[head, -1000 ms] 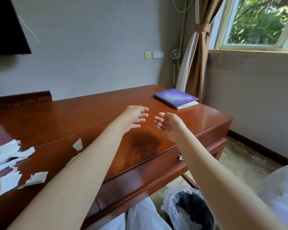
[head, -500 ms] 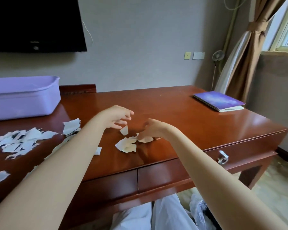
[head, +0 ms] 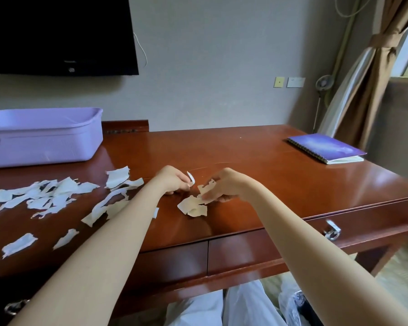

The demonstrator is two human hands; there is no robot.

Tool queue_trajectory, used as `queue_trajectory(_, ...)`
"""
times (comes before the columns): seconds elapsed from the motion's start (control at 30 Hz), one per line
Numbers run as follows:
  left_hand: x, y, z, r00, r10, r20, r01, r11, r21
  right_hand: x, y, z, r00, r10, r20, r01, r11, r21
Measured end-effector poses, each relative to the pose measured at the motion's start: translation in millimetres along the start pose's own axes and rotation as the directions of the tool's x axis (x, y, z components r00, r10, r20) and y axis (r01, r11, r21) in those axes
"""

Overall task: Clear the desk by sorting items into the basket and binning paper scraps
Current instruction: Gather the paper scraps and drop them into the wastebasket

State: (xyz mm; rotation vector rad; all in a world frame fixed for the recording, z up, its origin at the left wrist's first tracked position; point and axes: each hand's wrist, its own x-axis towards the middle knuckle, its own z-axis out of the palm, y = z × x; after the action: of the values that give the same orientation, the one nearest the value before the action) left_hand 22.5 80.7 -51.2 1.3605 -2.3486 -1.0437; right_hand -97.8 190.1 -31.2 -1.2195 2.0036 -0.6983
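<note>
My left hand (head: 172, 182) pinches a small curled paper scrap (head: 190, 179). Just beside it, my right hand (head: 224, 184) pinches a jagged scrap (head: 206, 187). Two loose scraps (head: 193, 207) lie on the desk (head: 245, 161) right under my fingers. The scattered pile of scraps (head: 52, 194) lies off my left wrist, the lavender basket (head: 57, 142) beyond it. The purple spiral notebook (head: 325, 148) sits well apart, past my right hand.

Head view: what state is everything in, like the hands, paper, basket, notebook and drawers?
Left hand, pinches a small curled scrap.
Right hand, pinches a jagged scrap.
Loose scraps, scattered flat on the left side of the desk.
Basket, upright, open-topped, contents hidden.
Notebook, closed, lying flat at the desk's far right.
Drawers, shut.
Television, screen dark.
</note>
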Motion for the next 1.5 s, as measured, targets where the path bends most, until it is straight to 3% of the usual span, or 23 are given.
queue_trajectory(0.1,0.9,-3.8,-1.3,0.997,-0.043,-0.06,0.038,0.997,-0.071,-9.6,-7.7,9.6,0.993,-0.008,0.121,0.022,0.994,-0.111)
queue_trajectory(0.23,1.1,-4.0,-2.9,0.996,-0.045,-0.074,0.038,0.995,-0.087,-4.0,-12.4,25.8,0.997,0.036,0.061,-0.001,0.87,-0.493)
queue_trajectory(0.5,3.2,-4.0,-5.2,0.996,-0.014,-0.09,0.003,0.992,-0.126,6.5,-10.3,28.6,0.999,-0.047,0.0,0.043,0.911,-0.411)
queue_trajectory(0.73,10.8,2.3,5.4,0.984,0.12,-0.129,-0.132,0.987,-0.09,13.2,-7.6,30.4,0.995,-0.085,-0.046,0.06,0.917,-0.393)
queue_trajectory(0.97,19.6,5.6,19.9,0.969,0.15,-0.197,-0.143,0.989,0.046,25.5,5.7,13.0,0.979,0.003,-0.205,-0.024,0.995,-0.101)
queue_trajectory(1.13,23.3,-0.1,15.8,0.955,0.151,-0.255,-0.155,0.988,0.003,18.6,6.2,1.1,0.992,-0.022,-0.123,0.021,1.0,-0.01)
queue_trajectory(1.3,24.1,-3.2,9.2,0.957,0.083,-0.277,-0.109,0.991,-0.077,19.6,0.5,18.7,0.976,-0.205,0.067,0.216,0.934,-0.284)
queue_trajectory(1.5,23.0,-3.8,0.6,0.967,0.021,-0.254,-0.071,0.979,-0.19,29.5,-6.6,24.7,0.971,-0.237,0.013,0.227,0.907,-0.354)
